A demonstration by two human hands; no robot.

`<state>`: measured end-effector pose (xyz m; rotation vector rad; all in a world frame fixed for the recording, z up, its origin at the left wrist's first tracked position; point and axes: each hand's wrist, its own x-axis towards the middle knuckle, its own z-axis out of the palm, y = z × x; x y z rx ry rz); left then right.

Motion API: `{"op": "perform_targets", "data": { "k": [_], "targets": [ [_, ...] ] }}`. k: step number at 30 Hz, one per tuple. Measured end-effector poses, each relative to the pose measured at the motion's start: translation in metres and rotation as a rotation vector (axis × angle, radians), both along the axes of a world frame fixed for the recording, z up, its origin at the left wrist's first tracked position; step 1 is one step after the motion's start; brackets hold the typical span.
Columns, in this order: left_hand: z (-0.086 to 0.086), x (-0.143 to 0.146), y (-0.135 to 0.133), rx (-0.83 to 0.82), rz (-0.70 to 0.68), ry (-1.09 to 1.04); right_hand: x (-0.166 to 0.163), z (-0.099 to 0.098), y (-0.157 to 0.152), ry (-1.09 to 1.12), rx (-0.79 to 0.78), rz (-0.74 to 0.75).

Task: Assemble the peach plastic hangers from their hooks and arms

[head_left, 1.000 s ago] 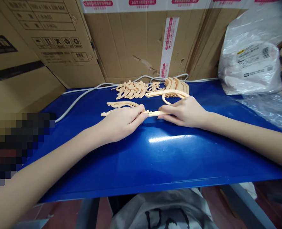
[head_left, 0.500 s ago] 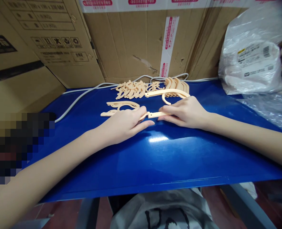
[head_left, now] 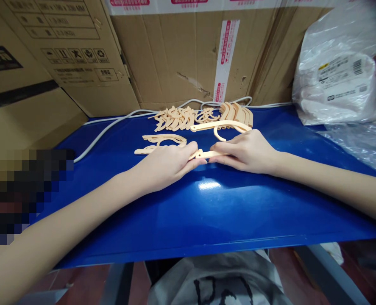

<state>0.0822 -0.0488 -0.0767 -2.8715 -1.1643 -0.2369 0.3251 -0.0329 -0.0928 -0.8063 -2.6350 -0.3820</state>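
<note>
Over the blue tabletop, my right hand (head_left: pixel 246 152) grips a cream plastic folding hanger (head_left: pixel 221 124). One of its arms and the curved hook show above my fingers, and the end of another arm sticks out to the left. My left hand (head_left: pixel 171 165) is closed, thumb and finger pinching a small cream plastic piece (head_left: pixel 193 155) against that arm's end; my fingers cover most of the piece. Just behind my left hand lie folded hanger pieces (head_left: pixel 164 138), partly hidden by it.
Farther back are a pile of small curved cream parts (head_left: pixel 175 118) and a stack of long curved cream arms (head_left: pixel 235 113). A white cable (head_left: pixel 101 135) runs along the back and left. Cardboard boxes (head_left: pixel 175 55) stand behind; a plastic-wrapped bundle (head_left: pixel 337 89) sits at right.
My right hand and the hanger have shifted slightly left, closer to my left hand. The small piece and the arm's end now meet more closely.
</note>
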Motion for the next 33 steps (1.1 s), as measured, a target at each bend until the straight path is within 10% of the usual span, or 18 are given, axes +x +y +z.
{"op": "perform_targets", "data": {
  "k": [33],
  "targets": [
    [-0.004,-0.001,-0.003,0.605,-0.06,0.198,-0.003,0.006,0.003,0.015,-0.28,-0.032]
  ]
}}
